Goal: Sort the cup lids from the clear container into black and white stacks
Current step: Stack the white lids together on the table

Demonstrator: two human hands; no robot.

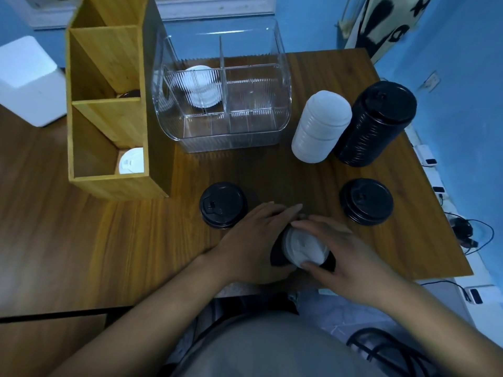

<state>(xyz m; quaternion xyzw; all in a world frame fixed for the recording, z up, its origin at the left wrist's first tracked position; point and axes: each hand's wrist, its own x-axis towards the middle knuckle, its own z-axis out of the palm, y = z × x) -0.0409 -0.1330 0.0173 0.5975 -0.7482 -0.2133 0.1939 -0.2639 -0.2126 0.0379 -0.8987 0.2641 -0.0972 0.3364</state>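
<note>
Left grip, right grip cupped together

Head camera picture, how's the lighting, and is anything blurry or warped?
Head view: dim with a blue cast; the wide lens bows the table edges and wooden box; the left hand and right hand, gripping lids, look soft; the black stack loses detail; glare on the clear container.

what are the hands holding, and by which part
The right hand pinches a white lid by its rim, fingers on the far edge, thumb on the near. The left hand cups the left side of the black lids beneath.
</note>
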